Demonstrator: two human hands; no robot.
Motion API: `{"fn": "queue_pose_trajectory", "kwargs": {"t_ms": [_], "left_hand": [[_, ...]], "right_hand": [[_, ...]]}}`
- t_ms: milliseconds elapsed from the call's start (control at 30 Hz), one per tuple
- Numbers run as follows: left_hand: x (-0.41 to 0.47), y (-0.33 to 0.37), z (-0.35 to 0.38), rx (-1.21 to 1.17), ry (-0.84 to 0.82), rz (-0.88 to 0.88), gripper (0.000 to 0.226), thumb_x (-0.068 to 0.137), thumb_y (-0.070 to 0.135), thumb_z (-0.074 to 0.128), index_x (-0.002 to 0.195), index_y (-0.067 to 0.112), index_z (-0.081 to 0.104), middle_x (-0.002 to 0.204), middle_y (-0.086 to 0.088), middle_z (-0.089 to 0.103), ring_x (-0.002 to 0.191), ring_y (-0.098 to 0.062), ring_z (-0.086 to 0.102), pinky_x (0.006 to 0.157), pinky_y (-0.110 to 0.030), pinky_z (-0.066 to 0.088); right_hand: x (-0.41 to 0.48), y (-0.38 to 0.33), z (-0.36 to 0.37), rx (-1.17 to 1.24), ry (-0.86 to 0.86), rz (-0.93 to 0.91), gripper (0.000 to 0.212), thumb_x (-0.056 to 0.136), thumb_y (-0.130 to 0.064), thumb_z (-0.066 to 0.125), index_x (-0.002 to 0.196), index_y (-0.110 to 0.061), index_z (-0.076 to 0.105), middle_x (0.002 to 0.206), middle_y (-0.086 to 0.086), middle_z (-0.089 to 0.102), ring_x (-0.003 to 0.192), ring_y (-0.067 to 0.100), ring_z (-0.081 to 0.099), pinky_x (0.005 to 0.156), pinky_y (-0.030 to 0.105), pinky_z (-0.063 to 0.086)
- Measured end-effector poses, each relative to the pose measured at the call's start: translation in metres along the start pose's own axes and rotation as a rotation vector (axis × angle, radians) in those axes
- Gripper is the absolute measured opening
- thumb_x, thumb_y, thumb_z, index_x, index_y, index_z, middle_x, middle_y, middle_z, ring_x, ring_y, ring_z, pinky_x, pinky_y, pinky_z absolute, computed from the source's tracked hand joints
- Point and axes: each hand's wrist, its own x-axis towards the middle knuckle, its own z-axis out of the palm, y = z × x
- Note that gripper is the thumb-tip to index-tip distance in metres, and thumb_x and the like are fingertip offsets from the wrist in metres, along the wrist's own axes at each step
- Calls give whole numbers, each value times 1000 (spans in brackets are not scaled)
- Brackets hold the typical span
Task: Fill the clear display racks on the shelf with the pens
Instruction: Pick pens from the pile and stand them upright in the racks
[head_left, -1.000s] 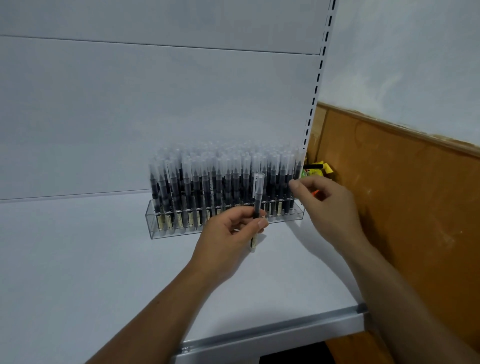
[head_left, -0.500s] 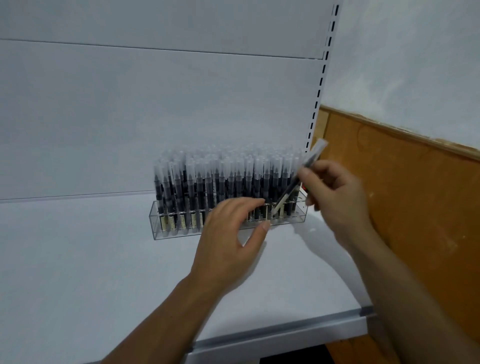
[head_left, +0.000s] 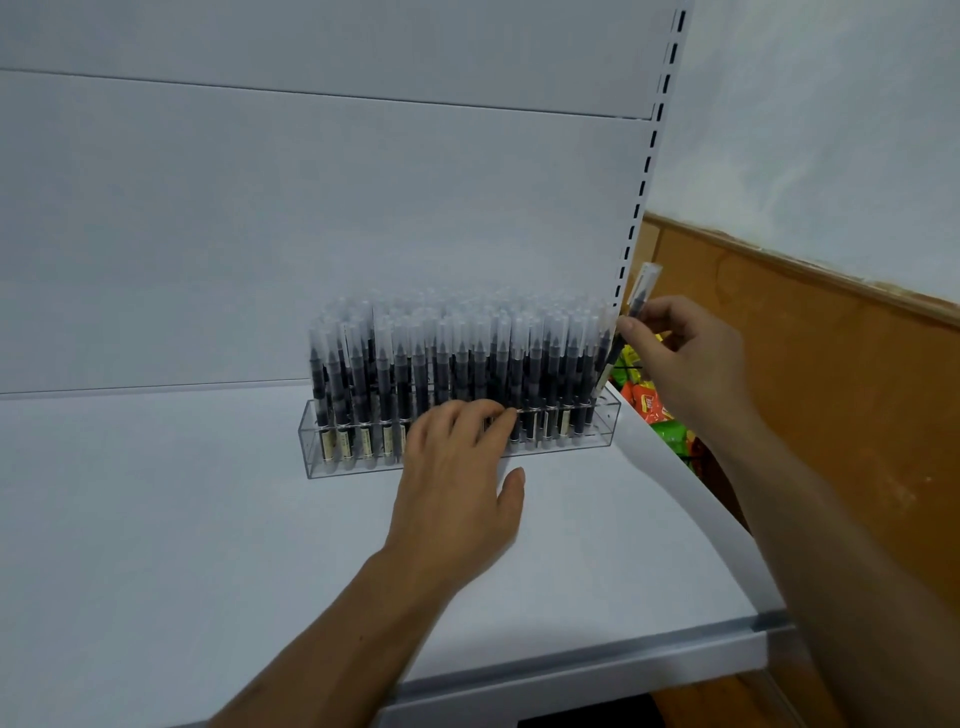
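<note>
pen (head_left: 640, 293) seems light, stiff and slick, so my right hand (head_left: 680, 353) pinches its barrel just under the clear cap, tilted at the right end of the packed rack (head_left: 609, 415), while my left hand (head_left: 457, 478) lies straight-fingered against the rack's front to steady it.

Behind and left of the grip of the right hand (head_left: 685, 358), a white back panel (head_left: 260, 234) is rising in flat sections, a seam running across it. Just above the grip, a slotted white upright (head_left: 655, 150) is closing off the panel. Below the grip, the white shelf (head_left: 156, 519) is spreading toward the camera and ending in a grey metal lip (head_left: 571, 680). To the grip's right, a brown wooden panel (head_left: 857, 415) is standing under a pale plastered wall (head_left: 831, 130); soft, even light is falling everywhere.
</note>
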Motion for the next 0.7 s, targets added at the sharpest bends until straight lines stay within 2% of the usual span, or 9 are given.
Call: {"fn": "queue_pose_trajectory", "kwargs": {"t_ms": [100, 267, 400, 500, 633, 700], "left_hand": [[1, 0, 0, 8, 2, -1, 50, 86, 34, 59, 133, 18, 55, 130, 5, 53, 125, -21, 41, 111, -39, 24], [1, -1, 1, 20, -12, 6, 52, 87, 34, 58, 136, 19, 52, 133, 5, 50, 128, -21, 38, 112, -37, 20], [2, -2, 1, 14, -20, 6, 53, 88, 34, 57, 138, 19, 50, 135, 5, 48, 130, -20, 35, 114, -38, 20], [4, -3, 2, 1, -22, 11, 54, 88, 33, 56, 140, 18, 49, 136, 5, 47, 130, -19, 33, 115, -39, 22], [6, -9, 2, 16, -25, 35, 54, 87, 30, 58, 139, 18, 49, 135, 6, 48, 128, -18, 35, 114, -36, 25], [6, -10, 2, 23, -26, 40, 54, 87, 31, 58, 139, 18, 49, 135, 6, 48, 128, -18, 35, 113, -35, 24]], "right_hand": [[3, 2, -1, -46, -3, -36, 6, 91, -31, 66, 90, -26, 63, 76, -17, 60, 68, 2, 56, 59, 23, 45], [6, 8, -2, -68, -5, -30, 8, 90, -34, 67, 90, -26, 64, 76, -17, 61, 67, -1, 56, 58, 17, 43], [2, 16, 4, -175, -165, 15, 10, 90, -36, 67, 92, -26, 65, 78, -19, 61, 65, -6, 60, 52, 9, 39], [2, 18, 8, -181, -175, 25, 10, 89, -36, 68, 90, -26, 65, 78, -19, 61, 66, -13, 57, 51, 4, 39], [1, 20, 9, -225, -273, 68, 14, 88, -36, 70, 86, -23, 65, 77, -12, 66, 59, 2, 63, 53, 16, 42], [0, 23, 9, -209, -270, 101, 14, 88, -37, 70, 84, -25, 64, 78, -11, 66, 60, 4, 64, 51, 14, 41]]}}
